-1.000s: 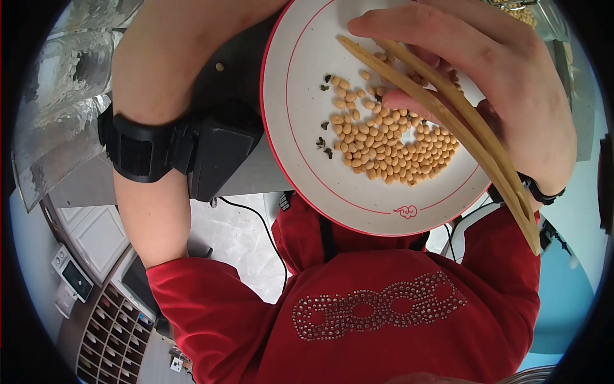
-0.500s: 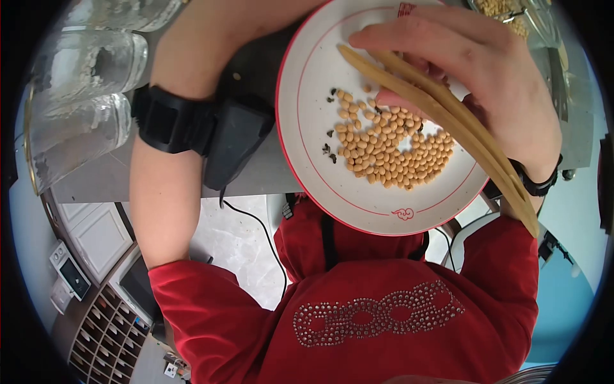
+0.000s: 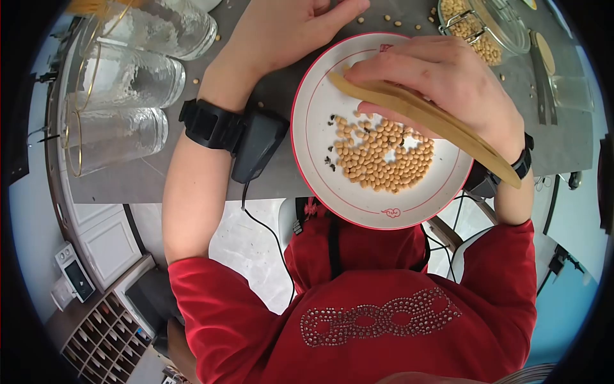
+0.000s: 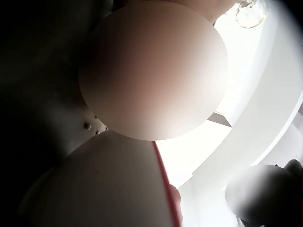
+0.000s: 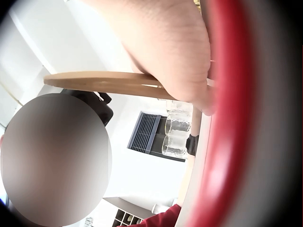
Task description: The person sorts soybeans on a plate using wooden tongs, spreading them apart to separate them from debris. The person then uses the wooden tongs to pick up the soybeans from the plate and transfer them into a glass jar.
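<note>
My right hand [image 3: 460, 77] is over the white red-rimmed plate [image 3: 441, 185] and holds wooden tongs [image 3: 428, 115]. The tongs slant across the plate, their tail past its right rim. In the right wrist view, this hand's fingers reach to the plate's red rim [image 5: 241, 94]. Pale round beans [image 3: 377, 160], like soybeans, lie heaped in the plate's middle, with small dark bits [image 3: 329, 161] at their left. My left hand [image 3: 284, 35] is up left of the plate with one digit stretched out; the frame edge cuts off other fingers, and nothing shows in it.
Several gold-rimmed glasses [image 3: 131, 77] lie in view along the left. A clip-top glass jar [image 3: 476, 25] with beans is at the upper right. Loose beans dot the grey table [image 3: 275, 96]. The plate overlaps the table's near edge; a black cable [image 3: 259, 224] hangs below.
My left hand has come into view at the upper left of the plate. The plate looks smaller and farther from the camera. The tongs' two arms now lie nearly in line.
</note>
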Demonstrator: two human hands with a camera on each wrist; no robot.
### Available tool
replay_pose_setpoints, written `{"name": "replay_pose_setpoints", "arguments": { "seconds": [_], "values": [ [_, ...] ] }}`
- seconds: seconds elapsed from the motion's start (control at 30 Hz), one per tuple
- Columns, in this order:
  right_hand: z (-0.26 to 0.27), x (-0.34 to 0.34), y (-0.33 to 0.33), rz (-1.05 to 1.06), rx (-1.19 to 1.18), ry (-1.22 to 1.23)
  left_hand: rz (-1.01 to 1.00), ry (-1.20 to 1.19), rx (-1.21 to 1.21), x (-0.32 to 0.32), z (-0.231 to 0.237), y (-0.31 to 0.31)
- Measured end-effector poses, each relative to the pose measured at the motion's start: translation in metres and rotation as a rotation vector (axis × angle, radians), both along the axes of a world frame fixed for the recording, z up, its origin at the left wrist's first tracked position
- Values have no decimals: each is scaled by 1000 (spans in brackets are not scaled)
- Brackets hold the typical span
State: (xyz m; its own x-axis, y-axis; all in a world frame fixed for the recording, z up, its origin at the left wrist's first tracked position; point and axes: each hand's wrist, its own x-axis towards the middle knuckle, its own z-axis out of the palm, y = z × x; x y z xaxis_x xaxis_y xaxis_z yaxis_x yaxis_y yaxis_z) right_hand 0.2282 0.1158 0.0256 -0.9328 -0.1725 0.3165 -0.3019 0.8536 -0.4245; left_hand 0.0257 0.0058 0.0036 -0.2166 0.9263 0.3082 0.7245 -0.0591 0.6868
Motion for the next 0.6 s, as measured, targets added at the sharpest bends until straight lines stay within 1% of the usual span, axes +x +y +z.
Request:
{"name": "replay_pose_setpoints", "arguments": {
  "seconds": [0.07,0.1,0.13,0.17,0.23,0.3,0.37,0.6],
  "values": [
    [-1,-2,2,10,-27,27,-3,40,-13,-2,-4,-1],
    [-1,-1,2,25,-57,45,-16,0,-9,-3,-10,-1],
    [1,-1,3,15,-46,52,-31,-41,-3,-3,-11,0],
    [3,-1,4,23,-25,46,-40,-34,7,-4,-12,1],
    [4,0,6,27,1,45,-11,-34,-49,-6,-13,0],
    [0,-1,6,51,-4,77,-14,-9,-39,-10,-19,0],
    [1,-1,6,41,2,90,-11,-43,-47,-9,-18,0],
    [-4,-1,9,15,-12,122,-11,-45,-43,-8,-16,2]
  ]
}}
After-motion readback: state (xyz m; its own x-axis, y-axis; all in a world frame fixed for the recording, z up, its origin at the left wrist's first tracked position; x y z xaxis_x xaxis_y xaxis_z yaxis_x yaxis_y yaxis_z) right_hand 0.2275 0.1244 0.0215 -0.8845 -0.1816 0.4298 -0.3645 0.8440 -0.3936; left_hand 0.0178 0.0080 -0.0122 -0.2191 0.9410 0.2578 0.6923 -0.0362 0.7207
